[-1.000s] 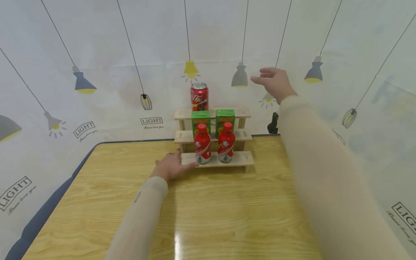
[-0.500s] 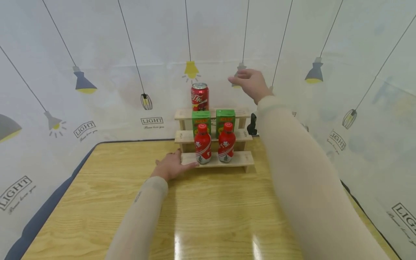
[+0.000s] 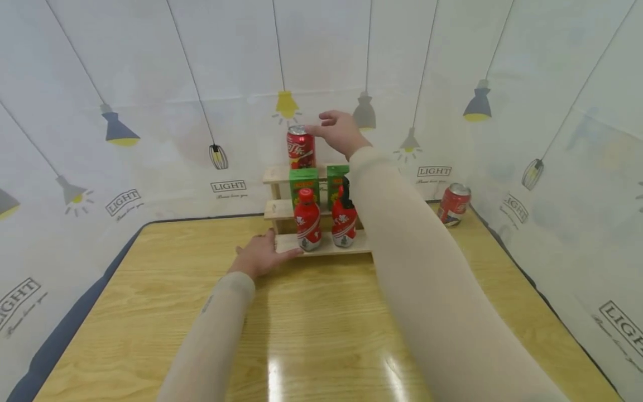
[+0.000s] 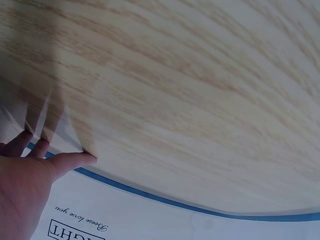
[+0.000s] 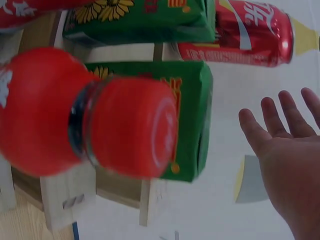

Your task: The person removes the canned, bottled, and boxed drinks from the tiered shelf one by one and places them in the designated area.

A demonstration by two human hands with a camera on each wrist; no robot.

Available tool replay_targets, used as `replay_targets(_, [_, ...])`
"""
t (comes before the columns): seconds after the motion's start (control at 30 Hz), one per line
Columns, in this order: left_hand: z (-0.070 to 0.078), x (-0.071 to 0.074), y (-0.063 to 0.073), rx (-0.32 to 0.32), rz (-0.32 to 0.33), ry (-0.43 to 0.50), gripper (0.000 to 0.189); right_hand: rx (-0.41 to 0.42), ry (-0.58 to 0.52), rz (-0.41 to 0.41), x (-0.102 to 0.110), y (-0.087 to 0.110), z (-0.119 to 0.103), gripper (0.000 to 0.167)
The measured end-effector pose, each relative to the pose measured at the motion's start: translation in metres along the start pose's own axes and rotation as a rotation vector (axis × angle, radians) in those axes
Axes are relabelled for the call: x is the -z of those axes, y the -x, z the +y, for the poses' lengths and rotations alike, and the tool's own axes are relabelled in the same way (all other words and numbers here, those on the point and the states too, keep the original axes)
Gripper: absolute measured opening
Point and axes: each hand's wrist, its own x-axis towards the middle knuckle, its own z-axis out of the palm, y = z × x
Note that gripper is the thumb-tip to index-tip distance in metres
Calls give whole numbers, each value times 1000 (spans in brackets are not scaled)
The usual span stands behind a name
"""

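A three-step wooden rack (image 3: pixel 281 210) stands against the back. Its top step bears an upright red cola can (image 3: pixel 301 149); its middle step, two green drink cartons (image 3: pixel 303 180); its bottom step, two red bottles (image 3: pixel 307 223) with red caps. My left hand (image 3: pixel 258 255) rests at the rack's lower left end, thumb stretched along the front edge. My right hand (image 3: pixel 341 133) is level with the can's top, just to its right. Its fingers are extended and hold nothing; in the right wrist view a gap separates the hand (image 5: pixel 295 160) from the can (image 5: pixel 250 32).
Another red can (image 3: pixel 454 204) stands on the wooden table (image 3: pixel 321 324) at the back right. Behind the table hangs a pale cloth (image 3: pixel 241 123) printed with lamps. A black piece (image 3: pixel 345 192) by the right forearm partly covers the right bottle and carton.
My right hand has moved left and slightly down, from right of the rack to beside the top can. The can at the back right has come into view. My left hand has stayed put.
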Motion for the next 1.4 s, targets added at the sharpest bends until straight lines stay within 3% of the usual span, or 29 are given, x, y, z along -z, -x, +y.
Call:
replay_targets(0.33, [-9, 5, 4, 7, 10, -4, 145, -2, -45, -71, -37, -8, -11, 85])
replay_targets(0.57, [-7, 7, 8, 6, 5, -8, 140, -20, -96, -41, -52, -12, -13, 101])
replay_targets(0.8, [-5, 8, 11, 7, -3, 4, 136, -56, -44, -29, -63, -15, -5, 106])
replay_targets(1.17, [-9, 6, 14, 13, -13, -10, 140, -54, -15, -46, -67, -17, -5, 87])
replay_targets(1.4, [-9, 5, 13, 20, -27, -13, 144, -98, -126, -30, -65, -20, -8, 73])
